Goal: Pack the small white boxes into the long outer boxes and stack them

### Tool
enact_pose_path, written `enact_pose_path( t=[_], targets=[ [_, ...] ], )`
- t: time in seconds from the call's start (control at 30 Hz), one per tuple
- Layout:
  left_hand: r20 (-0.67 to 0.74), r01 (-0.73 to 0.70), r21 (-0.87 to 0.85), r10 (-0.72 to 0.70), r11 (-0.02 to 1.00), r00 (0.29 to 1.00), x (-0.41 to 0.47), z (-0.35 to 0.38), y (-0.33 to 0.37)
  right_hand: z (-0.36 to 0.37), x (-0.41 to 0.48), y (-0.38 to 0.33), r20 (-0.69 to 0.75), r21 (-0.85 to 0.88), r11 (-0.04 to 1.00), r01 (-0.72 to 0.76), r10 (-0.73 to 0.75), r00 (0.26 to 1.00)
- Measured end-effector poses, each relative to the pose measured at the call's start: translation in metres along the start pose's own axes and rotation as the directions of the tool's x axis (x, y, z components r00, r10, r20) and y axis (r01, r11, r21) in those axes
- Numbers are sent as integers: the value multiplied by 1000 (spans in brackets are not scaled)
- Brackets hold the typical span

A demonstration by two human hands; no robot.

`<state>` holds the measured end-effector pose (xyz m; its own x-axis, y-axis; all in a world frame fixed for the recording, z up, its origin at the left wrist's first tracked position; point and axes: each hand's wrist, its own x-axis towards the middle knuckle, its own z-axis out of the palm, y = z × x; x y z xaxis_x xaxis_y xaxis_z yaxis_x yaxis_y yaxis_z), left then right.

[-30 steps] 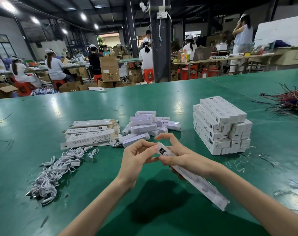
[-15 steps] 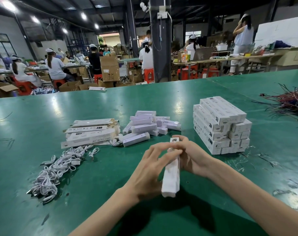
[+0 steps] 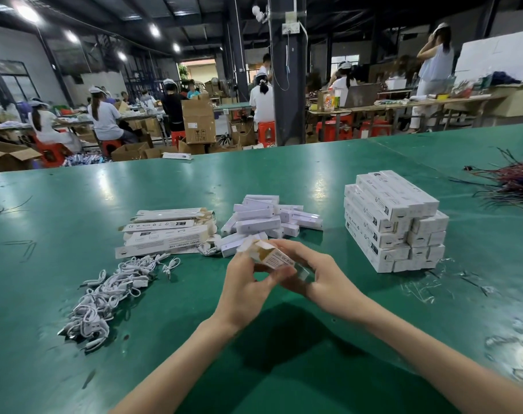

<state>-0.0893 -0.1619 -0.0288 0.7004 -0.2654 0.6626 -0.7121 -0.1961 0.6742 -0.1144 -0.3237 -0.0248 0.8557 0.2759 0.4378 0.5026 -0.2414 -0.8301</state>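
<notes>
Cardboard outer box [image 3: 273,256], end flaps open, contents hidden, is grasped by left hand [image 3: 244,286] and right hand [image 3: 324,277].

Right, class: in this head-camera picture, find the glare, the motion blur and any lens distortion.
Head view: ceiling lamps throw pale glare patches on the green table; the long box gripped by left hand and right hand is motion-blurred, the stack of packed boxes sharp; the wide lens bows the table's far edge.
</notes>
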Motion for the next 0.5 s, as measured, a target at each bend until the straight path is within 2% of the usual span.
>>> enact_pose_path(
  t=[0.1,0.17,0.2,0.23,0.27,0.33,0.37,0.4,0.43,0.5],
  targets=[
    [149,30,13,-32,999,988,5,-11,-7,4,3,1,-140,-62,997,42,-50,989],
    [214,64,242,-118,968,970,12,-31,-23,0,2,4,-206,-100,993,62,-81,975],
    [199,73,440,-176,895,964,15,-43,-35,-1,2,6,-222,-98,992,76,-96,970],
    [148,75,646,-221,759,964,18,-57,-47,-1,2,6,-229,-95,992,85,-105,968],
    [76,107,807,-282,581,956,20,-71,-58,-1,2,7,-234,-102,990,94,-116,965],
    [-100,227,946,-458,231,883,19,-93,-75,1,3,9,-234,-120,987,108,-134,963],
    [-178,281,952,-523,124,833,17,-101,-81,2,3,10,-232,-132,985,116,-144,962],
    [-228,318,945,-551,73,803,16,-106,-85,2,3,10,-227,-155,980,126,-159,961],
    [-246,335,940,-555,63,795,15,-110,-88,3,3,11,-219,-182,973,138,-177,960],
    [-239,357,927,-551,117,800,17,-113,-90,5,2,14,-209,-229,962,150,-199,957]
  ],
)
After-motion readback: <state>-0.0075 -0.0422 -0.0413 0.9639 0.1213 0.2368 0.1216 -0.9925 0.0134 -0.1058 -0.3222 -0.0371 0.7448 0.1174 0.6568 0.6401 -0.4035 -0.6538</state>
